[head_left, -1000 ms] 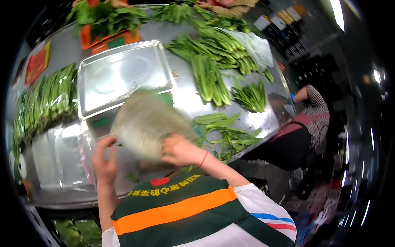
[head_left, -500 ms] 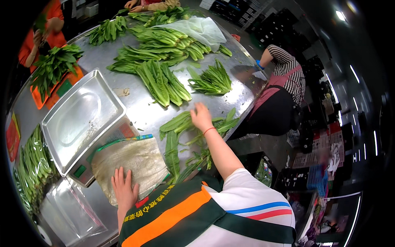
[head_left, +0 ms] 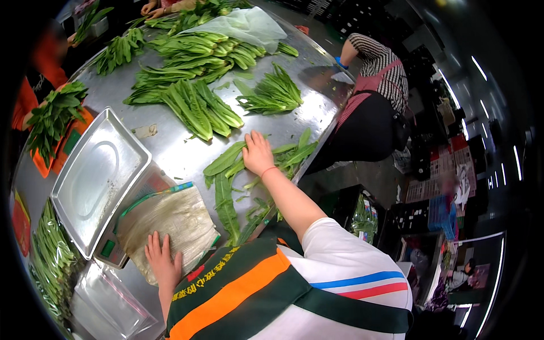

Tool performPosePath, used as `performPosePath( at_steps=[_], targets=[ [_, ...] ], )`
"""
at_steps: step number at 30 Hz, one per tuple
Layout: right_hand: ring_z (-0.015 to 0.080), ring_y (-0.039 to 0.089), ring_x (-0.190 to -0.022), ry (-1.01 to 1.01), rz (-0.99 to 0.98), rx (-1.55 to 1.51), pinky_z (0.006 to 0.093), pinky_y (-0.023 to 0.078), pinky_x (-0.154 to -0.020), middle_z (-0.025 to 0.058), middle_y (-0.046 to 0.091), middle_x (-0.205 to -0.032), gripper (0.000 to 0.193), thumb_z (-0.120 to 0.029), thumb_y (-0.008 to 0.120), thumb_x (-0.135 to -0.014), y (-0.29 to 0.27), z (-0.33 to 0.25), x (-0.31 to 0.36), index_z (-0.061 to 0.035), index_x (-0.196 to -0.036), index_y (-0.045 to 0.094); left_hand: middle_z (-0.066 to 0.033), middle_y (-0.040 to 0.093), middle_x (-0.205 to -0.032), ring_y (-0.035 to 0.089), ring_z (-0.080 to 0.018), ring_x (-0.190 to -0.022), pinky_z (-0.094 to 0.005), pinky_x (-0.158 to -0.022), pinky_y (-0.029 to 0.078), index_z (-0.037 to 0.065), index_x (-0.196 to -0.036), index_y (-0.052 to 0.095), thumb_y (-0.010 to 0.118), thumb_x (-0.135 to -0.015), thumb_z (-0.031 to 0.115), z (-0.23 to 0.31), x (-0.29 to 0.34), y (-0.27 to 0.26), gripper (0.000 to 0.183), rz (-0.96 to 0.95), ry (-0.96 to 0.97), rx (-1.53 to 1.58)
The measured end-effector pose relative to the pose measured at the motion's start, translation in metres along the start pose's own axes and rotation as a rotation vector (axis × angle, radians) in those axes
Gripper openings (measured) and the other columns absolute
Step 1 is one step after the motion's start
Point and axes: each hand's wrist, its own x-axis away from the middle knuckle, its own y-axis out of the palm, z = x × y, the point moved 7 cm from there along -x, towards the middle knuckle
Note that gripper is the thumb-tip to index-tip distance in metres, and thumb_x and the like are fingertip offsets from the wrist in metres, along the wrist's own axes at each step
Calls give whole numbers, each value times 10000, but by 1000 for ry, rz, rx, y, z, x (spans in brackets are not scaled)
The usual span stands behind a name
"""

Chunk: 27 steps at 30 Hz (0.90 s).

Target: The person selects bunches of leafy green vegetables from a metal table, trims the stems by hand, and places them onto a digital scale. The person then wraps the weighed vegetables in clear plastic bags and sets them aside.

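My left hand (head_left: 163,258) lies flat, fingers spread, on a worn beige sheet like a folded woven sack (head_left: 170,212). Over loose green leaves (head_left: 226,204) near the table's right edge, my right hand (head_left: 259,153) rests palm down with fingers stretched out, touching them. Beyond it lie a small bunch of leafy greens (head_left: 275,93) and a larger lettuce-like bundle (head_left: 198,110) with its cut ends toward me. Beside the beige sheet stands a scale with a bare metal tray (head_left: 102,181).
More greens (head_left: 187,56) are heaped farther back under a translucent sheet (head_left: 243,28). Clear plastic bags (head_left: 110,294) and wrapped greens (head_left: 51,260) lie at the left. An orange scale (head_left: 71,141) carries leaves. A person in a striped top (head_left: 379,73) bends at the right edge; others work across the table.
My right hand has come down onto the loose leaves, its fingers lower than before. The left hand stays on the beige sheet. The whole view has shifted a little.
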Motion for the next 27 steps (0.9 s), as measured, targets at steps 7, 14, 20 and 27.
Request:
performPosePath(
  at_steps=[7,14,20,27],
  targets=[
    [312,244,-1353,16,-29,0,468,207,-1102,170,293,-1447,504,-267,471,-895,2,1,-3,-45,-1341,400,-161,351,-1417,275,-356,-1335,-505,-1095,179,72,-1258,495,658,-735,149,-1,-2,0,552,35,-18,20],
    [352,284,-1325,-117,-119,23,490,248,-1072,202,322,-1419,537,-293,506,-874,-5,-1,20,-26,-1327,399,-144,394,-1403,296,-337,-1338,-481,-1106,172,71,-1196,556,642,-736,90,-3,-10,1,468,1,-198,212],
    [309,365,-1302,-148,-364,-593,406,291,-1078,186,403,-1385,504,-347,550,-883,-62,24,2,-18,-1260,493,-143,418,-1393,314,-324,-1337,-424,-1095,223,32,-1140,581,605,-748,48,-18,-2,5,393,44,-379,332],
    [382,437,-1214,343,324,-448,385,343,-1042,271,491,-1257,725,-402,633,-793,-77,260,-178,84,-1287,419,-138,406,-1407,286,-314,-1355,-385,-1090,240,5,-1163,568,574,-783,27,-7,-15,13,381,82,-513,344]
  ],
)
